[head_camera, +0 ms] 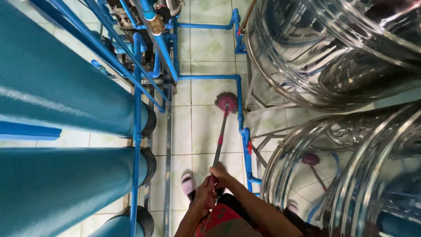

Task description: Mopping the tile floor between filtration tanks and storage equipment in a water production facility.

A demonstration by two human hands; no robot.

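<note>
A: Head cam, looking straight down. Both hands on a mop handle [220, 136]. Right hand [222, 174] higher up the pole, fingers wrapped round it, closed tight. Left hand [204, 196] just below, nearer the body, also curled round the pole. Neither hand has anything else in it.

B: Where's the mop head [226, 102]?

A: Down on the tiled floor [206, 127], well out in front of the person, close beside the blue pipe [239, 105] that runs along the aisle. Pink-red round head, strands spread flat. Pole slopes from the head back up to the hands.

B: Surroundings?

A: Narrow aisle. Left side: big teal cylinders [57, 87] on a rack w/ blue piping. Right side: shiny steel tanks [333, 52] on metal legs; mop shows as a reflection in the lower one. One foot in a pale slipper [188, 183] on the tiles, left of the pole.

B: Step in hand?

A: Looks like mid-stroke of mopping, head at the far reach of the aisle. Can't tell push or pull from one still.

B: What would the next stroke need?

A: My read: keep both grips firm, draw the pole straight along the gap. Head sits v. near the pipe and the tank legs, so little side room. Watch the slipper foot near the pole too.
</note>
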